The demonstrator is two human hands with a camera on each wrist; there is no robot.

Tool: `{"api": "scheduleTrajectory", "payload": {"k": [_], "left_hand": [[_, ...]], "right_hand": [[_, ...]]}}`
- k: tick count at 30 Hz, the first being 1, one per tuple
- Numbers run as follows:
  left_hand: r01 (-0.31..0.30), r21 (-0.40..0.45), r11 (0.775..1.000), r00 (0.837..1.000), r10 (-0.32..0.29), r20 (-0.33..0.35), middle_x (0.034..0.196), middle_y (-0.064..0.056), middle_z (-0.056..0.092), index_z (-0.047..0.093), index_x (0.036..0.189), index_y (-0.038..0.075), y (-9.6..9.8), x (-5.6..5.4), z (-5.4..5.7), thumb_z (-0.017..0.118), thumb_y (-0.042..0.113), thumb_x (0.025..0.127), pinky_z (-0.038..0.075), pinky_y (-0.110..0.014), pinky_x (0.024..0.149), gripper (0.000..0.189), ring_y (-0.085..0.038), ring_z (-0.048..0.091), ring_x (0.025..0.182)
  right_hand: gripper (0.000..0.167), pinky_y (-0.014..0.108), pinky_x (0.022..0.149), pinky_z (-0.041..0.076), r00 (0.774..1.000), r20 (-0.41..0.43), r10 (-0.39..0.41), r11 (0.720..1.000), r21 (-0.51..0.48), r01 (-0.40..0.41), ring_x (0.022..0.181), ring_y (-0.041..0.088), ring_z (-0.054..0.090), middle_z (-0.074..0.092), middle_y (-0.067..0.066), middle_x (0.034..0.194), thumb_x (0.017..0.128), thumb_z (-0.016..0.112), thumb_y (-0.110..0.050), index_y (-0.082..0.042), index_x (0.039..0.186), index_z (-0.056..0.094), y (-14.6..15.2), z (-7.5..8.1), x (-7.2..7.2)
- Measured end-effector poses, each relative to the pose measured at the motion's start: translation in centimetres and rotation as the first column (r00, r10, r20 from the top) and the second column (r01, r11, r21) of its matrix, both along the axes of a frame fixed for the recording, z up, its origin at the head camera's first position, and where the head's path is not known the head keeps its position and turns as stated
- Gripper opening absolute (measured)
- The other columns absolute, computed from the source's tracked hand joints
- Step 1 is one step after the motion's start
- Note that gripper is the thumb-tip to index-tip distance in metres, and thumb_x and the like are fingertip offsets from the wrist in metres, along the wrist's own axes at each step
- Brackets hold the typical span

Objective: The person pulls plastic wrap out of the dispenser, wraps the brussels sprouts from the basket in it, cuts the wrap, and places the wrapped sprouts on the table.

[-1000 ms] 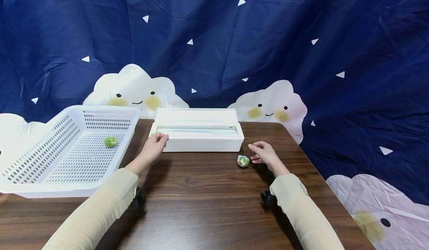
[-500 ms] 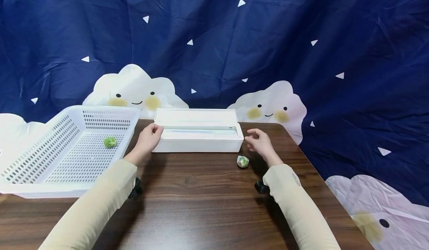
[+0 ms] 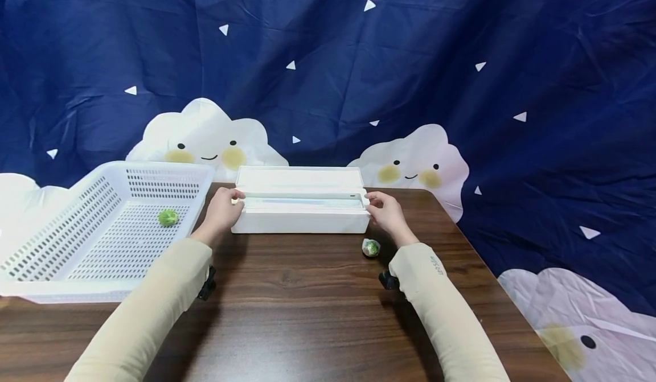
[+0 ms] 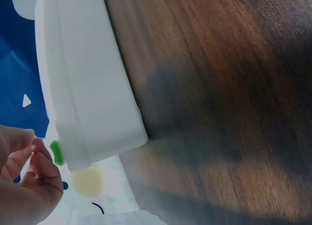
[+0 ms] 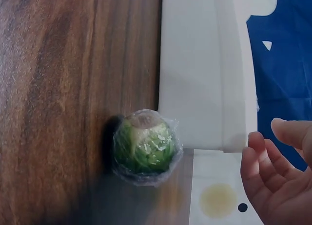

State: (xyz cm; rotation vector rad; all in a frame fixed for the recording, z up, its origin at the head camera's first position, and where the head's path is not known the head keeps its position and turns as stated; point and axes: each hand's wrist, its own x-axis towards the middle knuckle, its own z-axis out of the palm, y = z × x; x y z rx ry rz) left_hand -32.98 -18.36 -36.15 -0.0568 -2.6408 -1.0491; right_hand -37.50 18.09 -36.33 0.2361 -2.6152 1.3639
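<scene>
A long white cling-film box (image 3: 302, 221) stands on the table with its lid (image 3: 299, 178) raised and a pale roll (image 3: 302, 203) inside. My left hand (image 3: 224, 208) is at the box's left end, fingers bent, thumb and forefinger slightly apart in the head view. Beside those fingers a small green tab (image 4: 57, 153) sticks out from the box rim in the left wrist view. My right hand (image 3: 385, 213) is at the right end, fingers loosely bent, thumb apart in the right wrist view. Just below it lies a film-wrapped Brussels sprout (image 5: 146, 148). No film shows between either hand's fingers.
A white perforated basket (image 3: 72, 288) stands on the left, with one green sprout (image 3: 168, 217) inside. The brown wooden table (image 3: 292, 313) extends in front of the box. A dark blue cloth (image 3: 328, 57) with clouds hangs behind.
My left hand has moved left and slightly up to the box's end. My right hand has come from beside the wrapped sprout, up and left to the box's right end.
</scene>
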Motion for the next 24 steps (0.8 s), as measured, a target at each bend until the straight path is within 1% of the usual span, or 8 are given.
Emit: {"api": "scheduleTrajectory", "payload": {"k": [2, 5, 7, 11, 13, 17, 20, 24], "left_hand": [[0.000, -0.050, 0.999, 1.000, 0.001, 0.031, 0.114, -0.026, 0.044, 0.059, 0.109, -0.008, 0.1, -0.2, -0.2, 0.050, 0.003, 0.088, 0.037, -0.047, 0.087, 0.026, -0.037, 0.047, 0.102], [-0.003, -0.115, 0.993, 0.998, 0.011, 0.068, 0.119, -0.026, 0.041, 0.060, 0.111, -0.007, 0.2, -0.4, -0.6, 0.052, 0.006, 0.089, 0.038, -0.048, 0.088, 0.027, -0.038, 0.046, 0.106], [-0.008, -0.149, 0.989, 0.997, 0.019, 0.073, 0.119, -0.027, 0.041, 0.061, 0.111, -0.007, 0.3, -0.6, -0.7, 0.053, 0.006, 0.089, 0.038, -0.049, 0.087, 0.027, -0.038, 0.046, 0.107], [-0.033, -0.164, 0.986, 0.996, 0.047, 0.078, 0.116, -0.027, 0.044, 0.064, 0.107, -0.007, 0.3, -0.6, -0.9, 0.054, 0.007, 0.089, 0.039, -0.048, 0.084, 0.025, -0.038, 0.047, 0.105], [-0.049, -0.161, 0.986, 0.995, 0.062, 0.078, 0.114, -0.025, 0.045, 0.066, 0.105, -0.005, 0.3, -0.6, -1.1, 0.055, 0.009, 0.090, 0.040, -0.048, 0.083, 0.023, -0.037, 0.048, 0.103], [-0.082, -0.138, 0.987, 0.992, 0.094, 0.082, 0.112, -0.022, 0.047, 0.069, 0.102, -0.001, 0.1, -0.7, -1.3, 0.058, 0.014, 0.090, 0.041, -0.047, 0.079, 0.021, -0.035, 0.050, 0.099], [-0.114, -0.123, 0.986, 0.987, 0.127, 0.096, 0.111, -0.020, 0.048, 0.070, 0.100, 0.002, 0.0, -0.8, -1.1, 0.059, 0.017, 0.090, 0.042, -0.046, 0.075, 0.021, -0.035, 0.051, 0.097], [-0.147, -0.131, 0.981, 0.982, 0.160, 0.101, 0.107, -0.017, 0.050, 0.071, 0.098, 0.005, 0.1, -1.0, -1.0, 0.058, 0.019, 0.090, 0.044, -0.044, 0.069, 0.021, -0.034, 0.053, 0.092]], "right_hand": [[0.029, 0.032, 0.059, 0.049, 1.000, -0.029, 0.005, 0.997, 0.075, -0.003, 0.075, 0.032, 0.058, 0.056, 0.021, 0.099, 0.086, 0.058, 0.001, 0.002, 0.115, 0.060, -0.2, -0.1, -0.2], [0.029, 0.035, 0.070, 0.045, 0.997, -0.077, 0.016, 0.984, 0.179, -0.002, 0.086, 0.032, 0.054, 0.055, 0.023, 0.103, 0.085, 0.058, 0.001, 0.001, 0.114, 0.061, -0.3, -0.4, -0.4], [0.030, 0.039, 0.078, 0.041, 0.995, -0.096, 0.020, 0.976, 0.219, 0.001, 0.092, 0.031, 0.049, 0.054, 0.023, 0.105, 0.084, 0.059, 0.002, 0.000, 0.114, 0.062, -0.3, -0.6, -0.6], [0.031, 0.043, 0.087, 0.037, 0.996, -0.082, 0.019, 0.972, 0.233, 0.001, 0.102, 0.032, 0.046, 0.051, 0.022, 0.113, 0.085, 0.057, 0.002, -0.001, 0.114, 0.063, -0.5, -1.0, -0.9], [0.030, 0.043, 0.088, 0.037, 0.998, -0.061, 0.011, 0.972, 0.235, 0.003, 0.105, 0.032, 0.045, 0.048, 0.022, 0.116, 0.086, 0.055, 0.001, -0.002, 0.115, 0.064, -0.6, -1.2, -1.0], [0.027, 0.043, 0.091, 0.036, 0.999, -0.050, 0.012, 0.973, 0.230, 0.000, 0.110, 0.034, 0.044, 0.048, 0.022, 0.117, 0.088, 0.057, -0.003, -0.002, 0.114, 0.064, -0.7, -1.2, -1.2], [0.024, 0.044, 0.091, 0.037, 0.997, -0.074, 0.010, 0.971, 0.239, 0.008, 0.108, 0.034, 0.046, 0.050, 0.021, 0.114, 0.088, 0.058, -0.004, -0.001, 0.111, 0.066, -1.0, -1.1, -1.4], [0.020, 0.043, 0.085, 0.040, 0.994, -0.104, -0.029, 0.955, 0.292, 0.058, 0.100, 0.033, 0.050, 0.052, 0.018, 0.109, 0.086, 0.060, -0.006, -0.003, 0.102, 0.070, -1.3, -0.9, -1.5]]}}
